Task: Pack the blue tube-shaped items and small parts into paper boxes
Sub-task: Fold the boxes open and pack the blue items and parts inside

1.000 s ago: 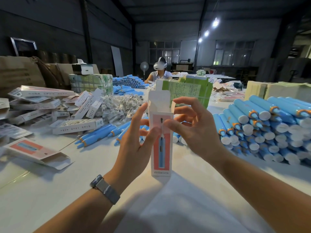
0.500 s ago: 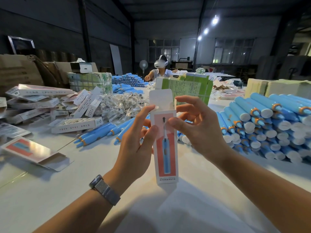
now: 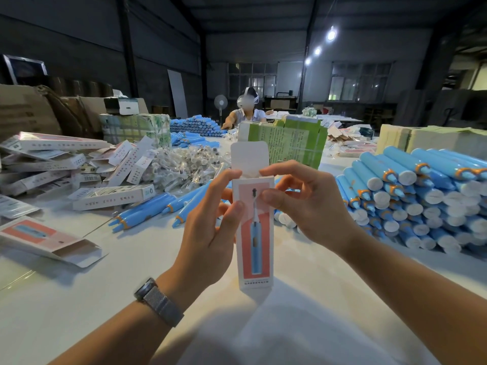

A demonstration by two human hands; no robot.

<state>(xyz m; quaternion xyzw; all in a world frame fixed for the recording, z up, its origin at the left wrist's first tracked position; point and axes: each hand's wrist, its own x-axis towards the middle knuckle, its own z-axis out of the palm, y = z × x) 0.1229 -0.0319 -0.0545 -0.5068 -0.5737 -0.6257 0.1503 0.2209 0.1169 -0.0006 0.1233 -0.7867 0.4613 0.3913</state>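
One paper box [image 3: 255,233], pink and white with a blue tube printed on its front, is held upright above the white worktop [image 3: 131,259], its top flap standing open. It is gripped low on its left edge by the left hand [image 3: 208,233], fingers curled round it, and pinched near the top by the thumb and fingers of the right hand [image 3: 308,206]. One opened box [image 3: 47,239] lies flat at the left. About five loose blue tubes [image 3: 147,210] lie behind the hands; a large stack of tubes [image 3: 421,196], too many to be counted, is piled at the right. A heap of bagged small parts [image 3: 184,164] and a pile of boxes [image 3: 66,164] lie beyond.
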